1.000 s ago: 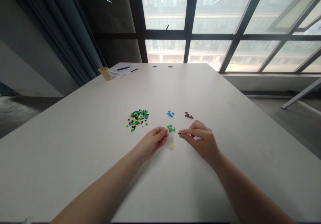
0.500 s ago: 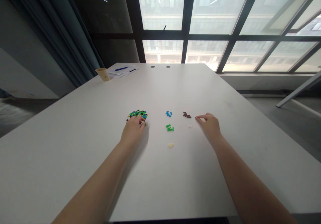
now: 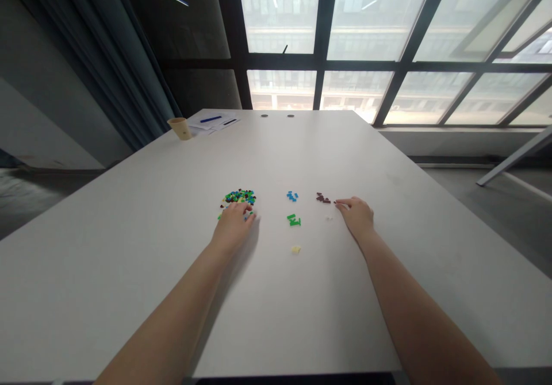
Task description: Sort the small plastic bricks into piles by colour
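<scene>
At centre-right, the right hand (image 3: pixel 357 215) pinches a brick (image 3: pixel 335 203), brown bricks (image 3: pixel 322 198) just left of it; centre-left, the left hand (image 3: pixel 233 223) covers the pile (image 3: pixel 240 195)'s lower edge, its hold unclear.

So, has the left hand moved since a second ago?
Yes. Judged against the green pieces, the left hand has gone left, from beside them to the mixed pile.

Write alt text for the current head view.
Left hand over a mixed pile of small colored pieces, right hand beside brown pieces, on a white table. Blue pieces and green pieces lie between, pale yellow pieces nearer the camera.
</scene>
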Demonstrator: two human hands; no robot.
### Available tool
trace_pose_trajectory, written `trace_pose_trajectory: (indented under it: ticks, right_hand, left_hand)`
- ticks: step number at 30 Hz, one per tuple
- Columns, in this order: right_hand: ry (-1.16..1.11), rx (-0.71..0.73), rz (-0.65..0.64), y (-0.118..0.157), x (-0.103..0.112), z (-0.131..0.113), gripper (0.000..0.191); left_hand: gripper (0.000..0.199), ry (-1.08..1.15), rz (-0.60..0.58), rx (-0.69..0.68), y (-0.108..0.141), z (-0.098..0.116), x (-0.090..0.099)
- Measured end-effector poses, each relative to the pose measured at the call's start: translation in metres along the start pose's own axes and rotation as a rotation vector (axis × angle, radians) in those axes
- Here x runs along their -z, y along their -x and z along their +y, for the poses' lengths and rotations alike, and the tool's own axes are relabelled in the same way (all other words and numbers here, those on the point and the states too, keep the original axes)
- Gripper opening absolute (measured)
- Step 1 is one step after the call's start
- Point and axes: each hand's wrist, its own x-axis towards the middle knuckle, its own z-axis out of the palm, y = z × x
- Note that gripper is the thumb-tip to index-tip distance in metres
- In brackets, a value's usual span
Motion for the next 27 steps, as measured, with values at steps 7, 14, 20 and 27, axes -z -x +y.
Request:
trace_pose_trajectory:
  ticks: [7,14,20,27]
  right_hand:
    - [0.049,-0.004,-0.092,0.004,0.006,0.0,0.032]
    - [0.068,0.042,-0.114,0.008,0.005,-0.008,0.036]
    - [0.064,0.036,-0.09,0.008,0.006,-0.01,0.036]
    - [0.056,0.066,-0.063,0.009,0.004,-0.014,0.038]
  left_hand:
    - [0.026,-0.091,0.055,0.032,-0.004,-0.012,0.0]
    - [0.027,-0.207,0.017,0.043,-0.003,-0.016,-0.009]
    - [0.025,-0.143,0.009,-0.007,-0.007,-0.021,-0.014]
    - [0.019,-0.103,0.03,0.019,-0.007,-0.019,-0.013]
